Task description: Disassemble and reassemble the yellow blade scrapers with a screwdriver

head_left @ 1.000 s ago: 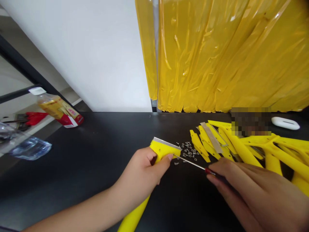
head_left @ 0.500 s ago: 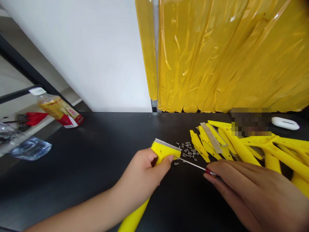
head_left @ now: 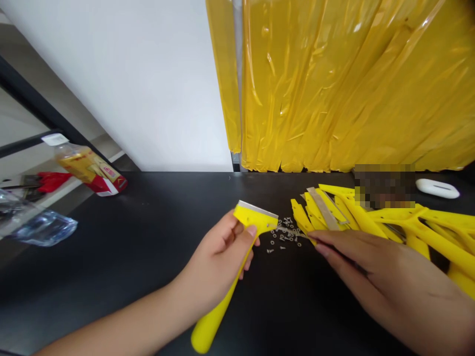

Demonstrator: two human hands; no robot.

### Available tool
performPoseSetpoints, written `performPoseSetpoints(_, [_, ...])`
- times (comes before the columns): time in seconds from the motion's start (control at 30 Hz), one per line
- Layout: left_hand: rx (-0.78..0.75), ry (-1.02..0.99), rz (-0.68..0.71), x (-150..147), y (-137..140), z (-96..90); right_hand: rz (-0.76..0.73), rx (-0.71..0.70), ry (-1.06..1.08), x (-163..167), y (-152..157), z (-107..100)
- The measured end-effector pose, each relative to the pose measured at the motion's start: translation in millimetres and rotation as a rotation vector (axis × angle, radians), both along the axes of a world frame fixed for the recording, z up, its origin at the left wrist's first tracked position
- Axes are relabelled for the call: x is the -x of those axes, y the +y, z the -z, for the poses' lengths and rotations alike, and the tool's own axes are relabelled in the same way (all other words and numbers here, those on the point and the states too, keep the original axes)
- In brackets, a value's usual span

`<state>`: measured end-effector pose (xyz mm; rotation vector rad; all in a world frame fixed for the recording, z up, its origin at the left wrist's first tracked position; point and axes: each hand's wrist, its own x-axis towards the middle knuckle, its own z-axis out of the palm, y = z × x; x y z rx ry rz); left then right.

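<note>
My left hand (head_left: 222, 259) is closed around a yellow scraper (head_left: 254, 217), thumb on the neck below the head. A metal blade edge runs along the top of that head, and the handle slants down toward me. Pinched between the fingers of my right hand (head_left: 382, 277) is a screwdriver (head_left: 291, 232). Its thin shaft points left, with the tip at the right part of the scraper head, by a screw spot. Fingers hide the screwdriver's handle, and the shaft is blurred. Small screws and nuts (head_left: 284, 236) lie scattered on the table beneath the shaft.
On the black table (head_left: 156, 232), a pile of yellow scraper parts (head_left: 359, 217) lies at right. A white case (head_left: 438, 188) sits behind it, beside a blurred-out patch. A drink bottle (head_left: 92, 168) and a clear plastic container (head_left: 48, 227) are at left. Yellow film (head_left: 334, 89) hangs behind.
The scraper has turned and risen slightly in my left hand, showing more of its handle. My right hand has come left and up with the screwdriver, nearer the scraper head.
</note>
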<state>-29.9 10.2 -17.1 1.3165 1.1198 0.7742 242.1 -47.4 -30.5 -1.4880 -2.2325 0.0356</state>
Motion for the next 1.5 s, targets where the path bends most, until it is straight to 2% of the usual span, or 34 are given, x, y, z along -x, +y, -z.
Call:
performPoseSetpoints(0.13, [-0.02,-0.048,-0.063,-0.2,3.8,-2.9,0.026,-0.073,-0.038,-1.7,1.6,1.5])
performPoseSetpoints(0.33, [0.015,-0.097,-0.027,-2.7,4.1,-7.6,-0.105,0.125,-0.01,15.2,-7.4,-7.0])
performPoseSetpoints(0.53, [0.026,-0.155,-0.028,-1.8,5.4,-4.6,-0.242,0.008,-0.032,42.0,-2.6,10.0])
performPoseSetpoints(0.73, [0.031,-0.205,-0.047,0.9,7.7,-2.1,-0.198,0.003,-0.105,65.5,11.4,31.6])
performPoseSetpoints(0.9, [0.072,-0.268,-0.032,0.9,7.7,-2.7,-0.141,-0.014,-0.072,69.2,19.2,36.5])
performPoseSetpoints(1.07, [0.131,-0.31,0.004,1.6,7.4,-0.6,-0.162,0.047,-0.018,64.0,24.6,37.0])
performPoseSetpoints(1.27, [0.19,-0.456,0.018,2.1,7.9,-4.7,-0.144,0.172,0.243,56.1,20.9,18.0])
performPoseSetpoints(1.37, [0.191,-0.546,0.077,4.5,8.7,-8.6,-0.014,0.442,0.608,53.6,14.5,5.9])
performPoseSetpoints(1.5, [0.268,-0.581,0.31,8.2,3.8,-9.5,0.14,0.771,1.214,52.8,13.5,4.2])
